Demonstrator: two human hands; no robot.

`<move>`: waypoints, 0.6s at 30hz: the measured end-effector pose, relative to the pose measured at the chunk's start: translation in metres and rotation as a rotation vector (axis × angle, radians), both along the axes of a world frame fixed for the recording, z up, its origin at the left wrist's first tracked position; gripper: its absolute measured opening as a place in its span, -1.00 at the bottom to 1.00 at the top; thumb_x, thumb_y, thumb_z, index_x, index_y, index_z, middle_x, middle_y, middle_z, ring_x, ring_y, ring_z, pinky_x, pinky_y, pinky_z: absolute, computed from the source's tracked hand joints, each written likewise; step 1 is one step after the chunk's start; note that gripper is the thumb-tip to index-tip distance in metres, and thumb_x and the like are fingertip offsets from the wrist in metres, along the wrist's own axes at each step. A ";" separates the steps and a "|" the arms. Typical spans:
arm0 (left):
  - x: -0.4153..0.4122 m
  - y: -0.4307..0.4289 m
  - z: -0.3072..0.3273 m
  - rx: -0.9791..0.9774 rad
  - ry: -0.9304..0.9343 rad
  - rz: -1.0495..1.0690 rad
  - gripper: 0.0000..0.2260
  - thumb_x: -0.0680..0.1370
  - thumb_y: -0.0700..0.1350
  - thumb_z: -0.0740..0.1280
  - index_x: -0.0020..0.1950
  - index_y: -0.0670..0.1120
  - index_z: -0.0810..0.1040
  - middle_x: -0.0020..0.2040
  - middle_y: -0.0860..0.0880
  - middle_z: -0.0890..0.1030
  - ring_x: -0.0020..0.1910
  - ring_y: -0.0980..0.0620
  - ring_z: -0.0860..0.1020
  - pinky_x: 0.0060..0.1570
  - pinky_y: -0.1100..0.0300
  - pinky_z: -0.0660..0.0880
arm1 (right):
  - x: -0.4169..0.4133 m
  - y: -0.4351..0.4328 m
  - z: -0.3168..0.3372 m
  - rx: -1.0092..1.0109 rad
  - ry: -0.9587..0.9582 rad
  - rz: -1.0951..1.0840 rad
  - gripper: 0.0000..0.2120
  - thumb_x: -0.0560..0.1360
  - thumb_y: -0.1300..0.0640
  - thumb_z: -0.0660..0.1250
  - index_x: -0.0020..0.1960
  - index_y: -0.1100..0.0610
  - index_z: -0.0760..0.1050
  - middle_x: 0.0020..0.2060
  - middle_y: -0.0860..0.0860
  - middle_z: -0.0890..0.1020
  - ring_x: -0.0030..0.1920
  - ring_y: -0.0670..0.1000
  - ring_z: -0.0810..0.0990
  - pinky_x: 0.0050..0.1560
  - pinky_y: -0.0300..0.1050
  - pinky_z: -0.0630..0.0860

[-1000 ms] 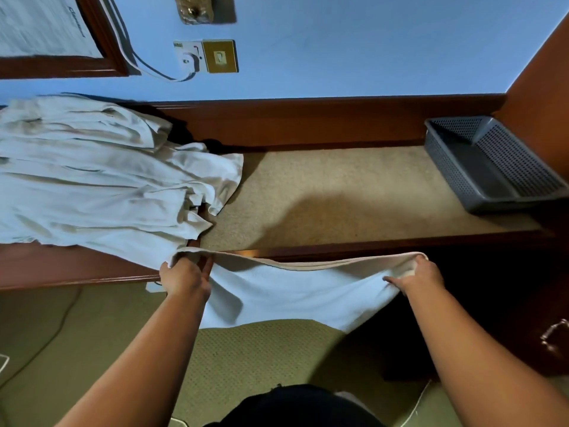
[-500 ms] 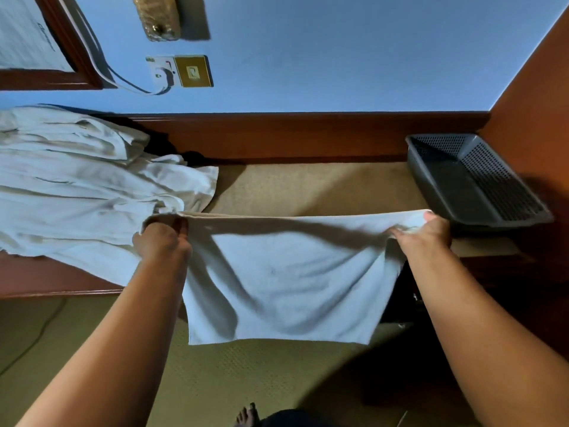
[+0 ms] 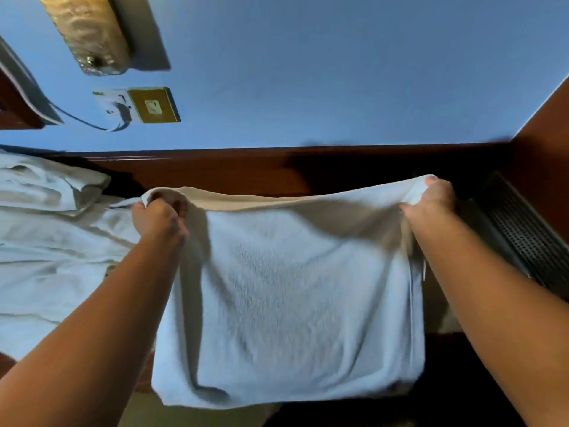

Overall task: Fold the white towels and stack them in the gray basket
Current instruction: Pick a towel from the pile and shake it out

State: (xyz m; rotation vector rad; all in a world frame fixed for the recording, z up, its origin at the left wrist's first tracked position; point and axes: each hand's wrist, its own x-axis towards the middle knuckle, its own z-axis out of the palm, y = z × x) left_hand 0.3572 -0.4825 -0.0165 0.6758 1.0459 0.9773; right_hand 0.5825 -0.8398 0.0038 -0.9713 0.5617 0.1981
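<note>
Head view puts the white towel right in front of you, held up by its top edge and spread wide, so that it hangs as one broad sheet with its lower edge curled slightly under. Your left hand grips the top left corner, fingers curled round a bunch of cloth. Your right hand pinches the top right corner, with the fingers wrapped over the edge. The towel hangs in front of the counter and hides most of it; only a sliver of tan surface shows beside your right forearm. On the left end of the counter lies the pile of unfolded white towels, rumpled, with your left forearm crossing above it. At the far right the gray basket sits near the brown side panel, just beyond your right hand; its perforated wall shows, but the inside is too dark to tell what it holds. Behind everything runs a dark wooden back rail, and above it the blue wall carries a brass-coloured socket plate, a white plug with its cable, and a wall fitting higher up.
</note>
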 end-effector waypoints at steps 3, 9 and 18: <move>0.058 0.037 -0.020 0.042 0.090 -0.066 -0.70 0.58 -0.39 0.10 0.05 -0.01 0.45 -0.01 -0.06 0.52 0.14 -0.12 0.59 0.11 -0.10 0.62 | 0.061 0.028 -0.011 -0.259 -0.039 -0.045 -0.92 0.57 0.19 0.30 0.03 0.04 0.46 0.08 -0.03 0.59 0.18 0.15 0.59 -0.17 -0.15 0.65; 0.133 0.074 -0.128 0.527 0.838 -0.477 -0.32 0.60 -0.03 0.36 0.61 -0.04 0.08 0.64 -0.17 -0.12 0.54 -0.10 0.26 0.45 0.09 0.28 | 0.131 0.088 -0.117 -1.003 -0.235 0.316 -0.40 0.47 0.25 0.40 0.45 -0.03 0.34 0.40 0.10 0.28 0.28 0.05 0.40 0.31 -0.02 0.46; 0.078 -0.060 -0.265 1.225 0.964 -1.300 -0.43 0.61 0.14 0.15 0.57 -0.07 0.25 0.66 -0.16 -0.03 0.61 -0.26 0.09 0.46 -0.21 0.26 | -0.009 0.050 -0.280 -1.533 -0.405 1.118 -0.42 0.53 0.15 0.29 0.53 0.04 0.31 0.56 0.22 0.18 0.54 0.25 0.19 0.43 0.19 0.23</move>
